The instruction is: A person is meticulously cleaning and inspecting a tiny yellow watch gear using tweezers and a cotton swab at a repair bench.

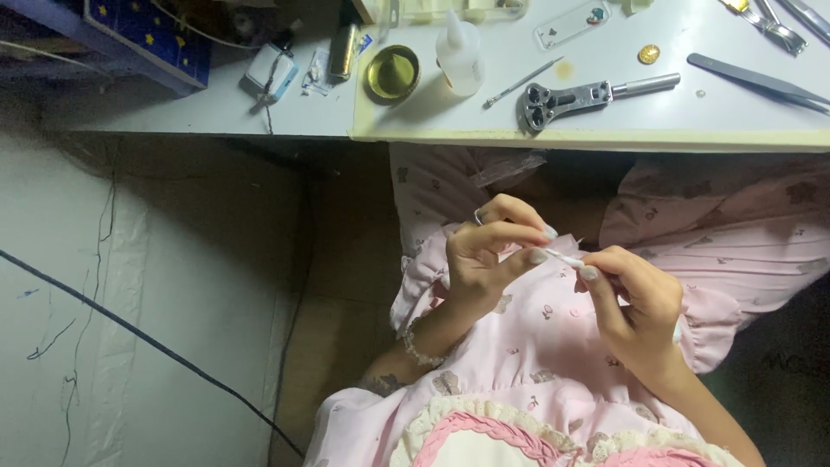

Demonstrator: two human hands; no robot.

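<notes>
Both hands meet over my lap, above a pink patterned dress [536, 346]. My left hand [488, 251], with a ring and a bead bracelet, pinches the tip of a thin white stick [564, 258] between thumb and fingertips. My right hand [635, 303] is closed around the other end of the same stick. The stick's middle shows between the two hands; the rest is hidden in my right fist.
A pale worktable edge [588, 137] runs along the top. On it lie a metal case-opener wrench [588, 95], a white squeeze bottle [458, 54], a small brass dish [392, 73], dark tweezers [756, 79], a gold disc [649, 54] and a thin pick [521, 83]. A cable [130, 333] crosses the floor at left.
</notes>
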